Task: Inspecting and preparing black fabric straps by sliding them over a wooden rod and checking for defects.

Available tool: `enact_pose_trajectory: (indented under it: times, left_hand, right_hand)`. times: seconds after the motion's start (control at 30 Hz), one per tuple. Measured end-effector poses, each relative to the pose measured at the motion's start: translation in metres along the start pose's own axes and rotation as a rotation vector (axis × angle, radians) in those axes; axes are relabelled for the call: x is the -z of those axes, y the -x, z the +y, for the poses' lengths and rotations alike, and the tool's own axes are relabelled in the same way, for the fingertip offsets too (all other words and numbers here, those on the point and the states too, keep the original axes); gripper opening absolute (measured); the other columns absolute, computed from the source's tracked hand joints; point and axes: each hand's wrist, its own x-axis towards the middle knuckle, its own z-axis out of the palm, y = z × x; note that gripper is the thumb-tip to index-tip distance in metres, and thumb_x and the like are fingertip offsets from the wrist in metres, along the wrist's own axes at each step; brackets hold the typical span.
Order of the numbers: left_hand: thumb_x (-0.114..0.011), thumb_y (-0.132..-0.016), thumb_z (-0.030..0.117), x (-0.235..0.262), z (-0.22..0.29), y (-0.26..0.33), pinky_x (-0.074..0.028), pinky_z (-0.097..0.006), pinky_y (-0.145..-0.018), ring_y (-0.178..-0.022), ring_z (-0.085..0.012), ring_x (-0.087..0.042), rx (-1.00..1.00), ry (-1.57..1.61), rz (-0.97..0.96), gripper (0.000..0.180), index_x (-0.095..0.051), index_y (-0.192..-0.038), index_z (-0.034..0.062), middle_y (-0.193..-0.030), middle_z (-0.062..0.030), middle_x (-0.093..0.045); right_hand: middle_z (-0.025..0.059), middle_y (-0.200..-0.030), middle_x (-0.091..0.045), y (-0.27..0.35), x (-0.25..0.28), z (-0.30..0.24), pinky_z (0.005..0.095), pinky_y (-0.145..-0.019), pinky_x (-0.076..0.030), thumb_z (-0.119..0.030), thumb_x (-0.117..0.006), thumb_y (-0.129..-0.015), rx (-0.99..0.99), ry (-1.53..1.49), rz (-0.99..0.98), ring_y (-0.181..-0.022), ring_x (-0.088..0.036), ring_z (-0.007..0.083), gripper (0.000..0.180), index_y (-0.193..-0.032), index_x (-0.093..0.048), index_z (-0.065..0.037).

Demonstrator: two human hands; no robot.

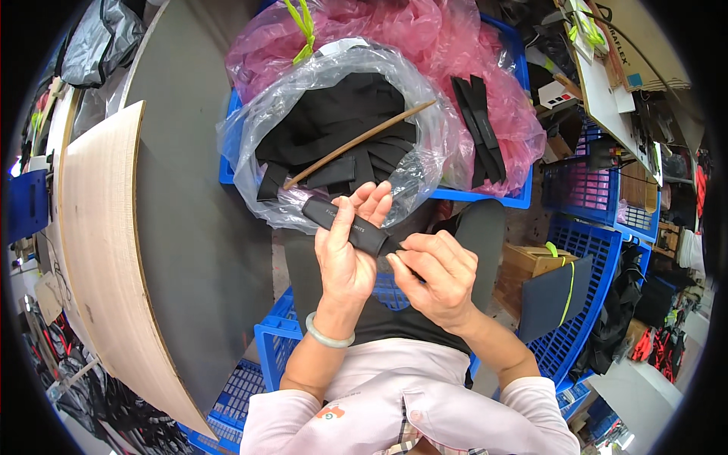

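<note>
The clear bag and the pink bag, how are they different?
The clear bag is see-through; the pink bag is tinted pink. The clear bag is open, with black pieces and a wooden stick in it; the pink bag lies crumpled behind it, with black strips on top. Both are thin plastic in the blue crate.

The scene is brightly and evenly lit from overhead, with soft, weak shadows; the darkest patch lies under the left hand [345,262] and right hand [440,277], over the lap. Glare sparkles on the clear plastic bag [265,129] and on the pink plastic bag [455,45], where white highlights break along the creases. The black fabric pieces [341,121] swallow detail and read almost flat. Focus is sharp in the centre and softens toward the rim, where clutter at the right smears slightly. Fisheye distortion is strong: the wooden board [106,250] bows into an arc, and a black circular vignette cuts off the corners.
</note>
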Motion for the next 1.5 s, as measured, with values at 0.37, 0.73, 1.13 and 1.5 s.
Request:
enact_pose_trajectory:
  times: [0.37,0.73,1.13,1.5]
  left_hand:
    - [-0.048,-0.095,0.015,-0.010,0.010,0.001,-0.055,-0.038,-0.081,-0.095,-0.0307,-0.062,-0.153,-0.139,-0.124,0.014,-0.045,-0.099,0.0022,-0.110,-0.0157,-0.054]
    - [-0.048,-0.094,0.011,-0.015,0.011,0.000,-0.055,-0.036,-0.071,-0.086,-0.0271,-0.064,-0.329,-0.130,-0.170,0.011,-0.046,-0.099,0.0022,-0.108,-0.0146,-0.053]
    - [-0.056,-0.089,0.005,-0.008,0.002,-0.026,-0.049,-0.028,-0.062,-0.062,-0.0161,-0.057,0.161,0.018,-0.035,0.011,-0.051,-0.100,0.0053,-0.082,-0.0118,-0.060]
    - [-0.058,-0.089,0.006,-0.018,-0.005,-0.027,-0.048,-0.027,-0.059,-0.058,-0.0149,-0.054,0.225,-0.018,-0.101,0.013,-0.053,-0.100,0.0073,-0.075,-0.0075,-0.057]
  right_hand:
    - [0.0090,-0.076,-0.063,0.009,-0.022,-0.005,0.0247,-0.052,-0.043,0.003,-0.073,-0.066,-0.247,-0.346,0.078,-0.059,-0.057,0.0155,0.012,-0.074,-0.065,0.000]
    - [0.0114,-0.085,-0.061,0.011,-0.028,-0.006,0.0256,-0.062,-0.046,-0.002,-0.074,-0.071,-0.318,-0.431,0.157,-0.071,-0.058,0.0178,0.015,-0.083,-0.066,0.003]
    - [0.0170,-0.088,-0.054,-0.008,-0.045,0.035,0.0448,-0.047,-0.049,-0.005,-0.061,-0.068,-0.190,-0.038,-0.499,-0.058,-0.060,0.0360,0.015,-0.082,-0.060,0.000]
    - [0.0176,-0.094,-0.054,-0.002,-0.034,0.046,0.0442,-0.047,-0.050,-0.007,-0.065,-0.067,-0.119,0.016,-0.445,-0.058,-0.060,0.0357,0.036,-0.102,-0.059,-0.011]
